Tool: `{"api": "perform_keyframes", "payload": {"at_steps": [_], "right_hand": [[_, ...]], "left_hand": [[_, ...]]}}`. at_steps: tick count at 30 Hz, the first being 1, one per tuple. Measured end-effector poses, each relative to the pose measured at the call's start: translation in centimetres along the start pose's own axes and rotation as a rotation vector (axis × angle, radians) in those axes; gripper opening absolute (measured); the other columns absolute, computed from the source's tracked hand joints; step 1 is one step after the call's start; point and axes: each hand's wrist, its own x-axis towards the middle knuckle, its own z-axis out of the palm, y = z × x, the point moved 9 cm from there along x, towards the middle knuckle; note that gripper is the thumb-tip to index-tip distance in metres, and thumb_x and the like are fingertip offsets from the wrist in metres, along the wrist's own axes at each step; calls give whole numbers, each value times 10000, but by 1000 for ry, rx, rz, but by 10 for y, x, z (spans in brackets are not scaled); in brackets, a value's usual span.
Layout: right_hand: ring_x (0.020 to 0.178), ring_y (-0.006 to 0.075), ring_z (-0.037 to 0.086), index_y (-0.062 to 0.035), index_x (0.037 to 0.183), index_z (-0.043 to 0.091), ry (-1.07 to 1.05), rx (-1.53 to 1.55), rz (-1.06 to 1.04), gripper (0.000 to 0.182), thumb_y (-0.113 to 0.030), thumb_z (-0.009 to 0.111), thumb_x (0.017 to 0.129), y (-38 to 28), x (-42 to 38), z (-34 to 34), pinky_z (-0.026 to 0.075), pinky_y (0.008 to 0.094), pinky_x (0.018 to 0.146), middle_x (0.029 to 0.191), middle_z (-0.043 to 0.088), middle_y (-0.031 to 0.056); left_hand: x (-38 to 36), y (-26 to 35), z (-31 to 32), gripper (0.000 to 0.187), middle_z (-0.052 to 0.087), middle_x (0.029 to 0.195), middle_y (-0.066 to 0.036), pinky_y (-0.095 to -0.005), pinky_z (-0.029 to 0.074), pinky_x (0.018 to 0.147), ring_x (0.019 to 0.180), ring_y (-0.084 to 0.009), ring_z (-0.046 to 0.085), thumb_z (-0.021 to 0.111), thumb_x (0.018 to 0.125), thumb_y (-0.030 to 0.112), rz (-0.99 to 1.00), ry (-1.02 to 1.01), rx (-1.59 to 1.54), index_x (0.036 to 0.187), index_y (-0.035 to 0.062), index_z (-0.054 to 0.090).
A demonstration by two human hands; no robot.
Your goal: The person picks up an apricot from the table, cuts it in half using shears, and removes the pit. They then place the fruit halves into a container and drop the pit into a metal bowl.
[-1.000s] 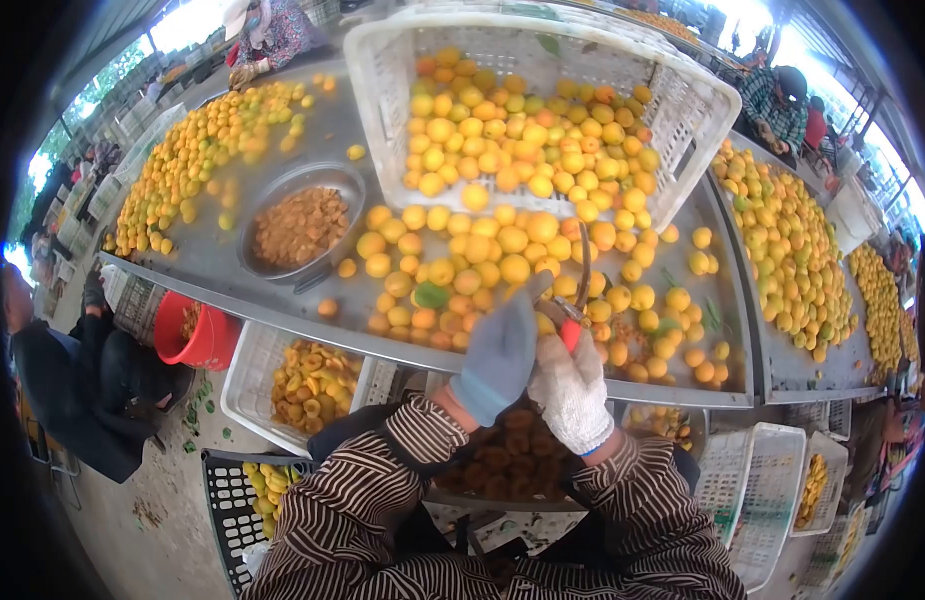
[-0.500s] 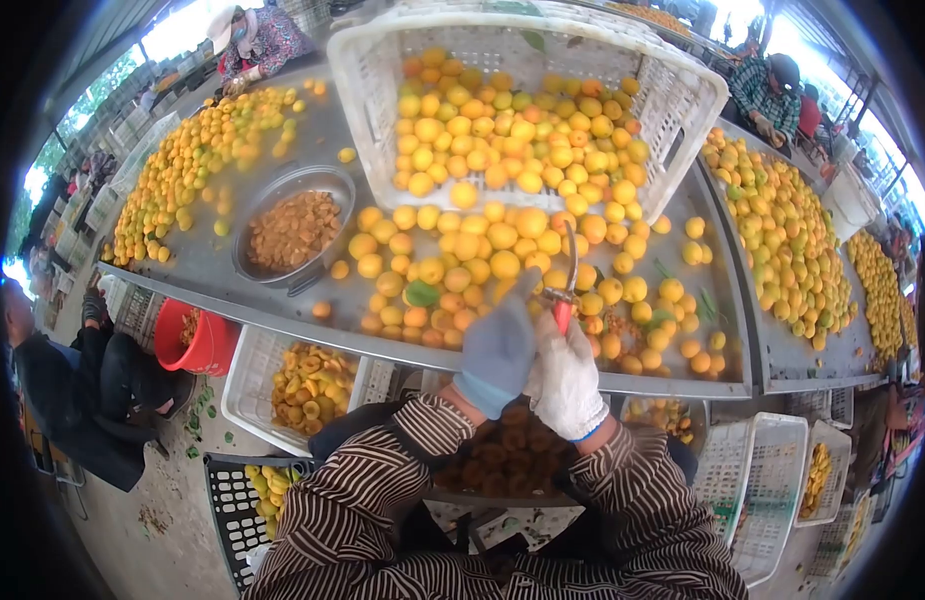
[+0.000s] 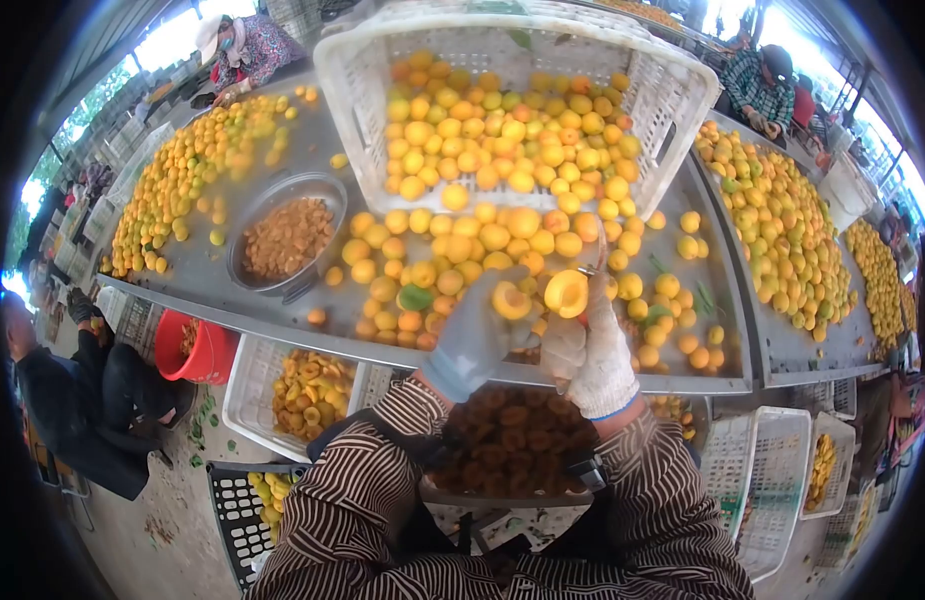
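Fingers (image 3: 599, 312) hold fruit halves (image 3: 566, 294) — bright yellow, cut open.

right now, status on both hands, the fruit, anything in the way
Left hand holding one fruit half. Right hand on curved tool, second half at its fingers. Loose whole fruit crowding tabletop just beyond.

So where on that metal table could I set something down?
Bare metal table shows behind the bowl, between the left heap and crate, and in front, between heap and bowl. Before the crate it's crowded: loose fruit reaches the left hand and right hand.
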Motion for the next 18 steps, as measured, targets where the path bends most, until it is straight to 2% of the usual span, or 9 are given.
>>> {"api": "perform_keyframes", "payload": {"at_steps": [1,3,5,7,11,13,14,16,18], "right_hand": [[410,59,278,-175,805,494,2,-73,-12,446,-596,464,951,-2,0,-2,209,223,387,516,289,-83],[415,63,283,-172,799,491,3,-146,-20,457,-598,446,959,0,0,-2,210,226,391,517,295,-75],[410,71,280,-166,780,480,115,-344,-149,477,-599,418,970,-8,-1,-11,209,235,390,516,314,-59],[404,72,278,-164,773,475,107,-321,-137,475,-590,419,975,-5,1,-12,207,236,388,513,318,-58],[386,75,273,-159,755,457,78,-318,-129,473,-575,429,980,-1,2,-11,202,240,381,502,312,-55],[383,75,272,-156,755,456,91,-309,-126,474,-574,434,978,0,3,-12,200,241,379,498,305,-55],[380,75,271,-153,754,455,105,-298,-124,476,-573,439,977,0,3,-13,197,241,377,495,299,-55],[380,78,287,-145,752,450,97,-306,-108,482,-569,437,980,0,1,-12,215,243,376,492,314,-50],[380,81,303,-137,751,444,87,-315,-92,488,-565,435,984,2,0,-11,232,245,376,488,329,-45]], "left_hand": [[4,-13,5,443,631,1021,-99,-390,495,793,847,-226,617,402,996,342,-127,-72,-407,1275,12,502],[3,-17,3,445,631,1009,-95,-386,496,780,828,-231,613,372,999,354,-152,-76,-417,1259,21,512],[1,-19,0,452,631,996,-92,-382,497,767,809,-237,609,342,1001,366,-178,-77,-427,1243,30,522],[1,-22,1,397,621,1024,-91,-392,500,773,843,-238,604,386,997,312,-222,-167,-569,1234,24,520],[0,-26,-6,337,603,1111,-94,-390,501,778,889,-239,600,435,987,213,-234,-143,-528,1253,18,506],[3,-23,-8,407,555,1203,-87,-382,480,914,1032,-234,584,545,956,149,-156,-189,-418,1334,50,434],[4,-25,-8,407,555,1203,-87,-382,480,914,1032,-234,584,545,956,149,-155,-189,-419,1334,50,434],[5,-22,-9,325,551,1254,-96,-439,476,972,1086,-264,588,470,1014,178,-116,-99,-408,1298,20,459],[4,-25,-7,336,541,1273,-102,-447,451,1010,1129,-271,569,467,1019,206,-148,-139,-443,1301,23,451]]}}
